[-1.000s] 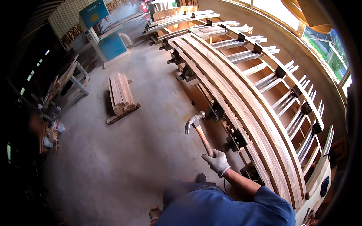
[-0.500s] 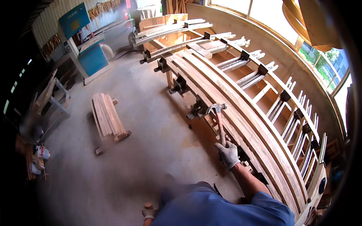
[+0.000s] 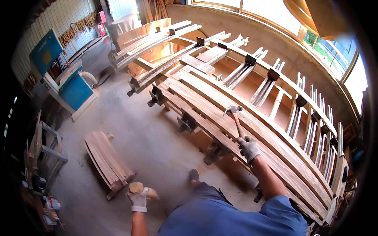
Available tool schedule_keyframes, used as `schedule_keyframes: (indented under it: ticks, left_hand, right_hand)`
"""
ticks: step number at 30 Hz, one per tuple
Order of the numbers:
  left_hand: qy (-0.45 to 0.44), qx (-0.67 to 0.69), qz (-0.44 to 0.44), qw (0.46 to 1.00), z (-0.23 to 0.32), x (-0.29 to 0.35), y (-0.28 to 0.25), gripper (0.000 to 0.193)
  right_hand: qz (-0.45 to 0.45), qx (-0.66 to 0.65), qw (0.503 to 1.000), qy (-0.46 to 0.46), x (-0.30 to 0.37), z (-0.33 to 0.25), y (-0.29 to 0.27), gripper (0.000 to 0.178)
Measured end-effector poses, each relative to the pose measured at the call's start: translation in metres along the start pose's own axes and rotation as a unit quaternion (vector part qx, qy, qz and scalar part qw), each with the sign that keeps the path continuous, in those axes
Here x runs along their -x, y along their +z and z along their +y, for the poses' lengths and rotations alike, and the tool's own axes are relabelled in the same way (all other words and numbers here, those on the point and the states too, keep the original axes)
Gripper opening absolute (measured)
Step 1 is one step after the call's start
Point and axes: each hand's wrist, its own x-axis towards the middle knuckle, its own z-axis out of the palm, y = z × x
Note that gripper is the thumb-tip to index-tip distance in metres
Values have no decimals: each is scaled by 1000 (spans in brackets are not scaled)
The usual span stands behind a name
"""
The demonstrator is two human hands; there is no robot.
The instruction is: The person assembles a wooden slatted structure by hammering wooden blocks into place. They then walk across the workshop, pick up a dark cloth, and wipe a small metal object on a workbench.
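My right hand (image 3: 249,149), in a pale work glove, grips a claw hammer (image 3: 236,120) by its handle. The hammer's head is up, over the long wooden boards (image 3: 220,114) lying side by side on the clamp rack. Low on the left, my gloved left hand (image 3: 138,201) is closed around a short tan piece that looks like a wooden block (image 3: 136,187). It is held above the floor, near a stack of planks (image 3: 108,159). Part of the block is hidden by the fingers, so its full shape cannot be made out.
Black clamp heads (image 3: 186,122) stick out along the rack's near edge. Metal clamp bars (image 3: 271,84) run back toward the window wall. A blue machine (image 3: 75,90) stands at far left, with a metal-framed stand (image 3: 51,141) nearer. A foot (image 3: 193,174) shows on the floor.
My left hand has risen into fuller view with the block. The view has shifted toward the rack, and my right hand with the hammer now sits farther over the boards.
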Motion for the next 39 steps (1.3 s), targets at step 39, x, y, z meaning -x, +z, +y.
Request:
schedule_keyframes:
  ticks: [39]
  left_hand:
    - [-390, 389, -338, 762, 66, -588, 190, 38]
  right_hand:
    - [-151, 374, 914, -34, -60, -151, 455, 48]
